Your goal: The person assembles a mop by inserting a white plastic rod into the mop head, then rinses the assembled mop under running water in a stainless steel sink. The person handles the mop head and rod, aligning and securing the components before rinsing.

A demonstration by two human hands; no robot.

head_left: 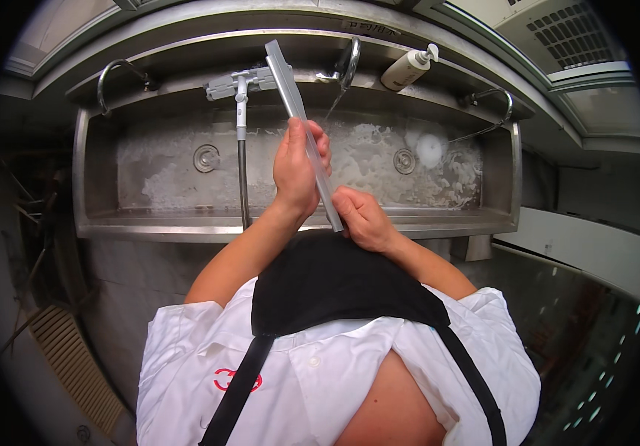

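Observation:
A long, narrow grey strip (285,80), seemingly plastic, slants over the sink from its far side toward my apron. My left hand (299,167) is closed around its middle, thumb along the top. Close to its near end, my right hand (363,217) is curled against the strip, fingers bent; part of its grip is hidden. Beyond my left hand, a grey flat mop-like head (222,87) rests at the sink's back, with a light jointed neck (242,111) and a dark pole (243,182) crossing the sink's front rim.
The steel trough sink (298,221) has foam and two drains (206,157). Water runs from the middle tap (351,63) and the right tap (509,104); another tap (104,82) stands at left. A white pump bottle (407,69) stands on the back ledge. A slatted panel (75,364) lies lower left.

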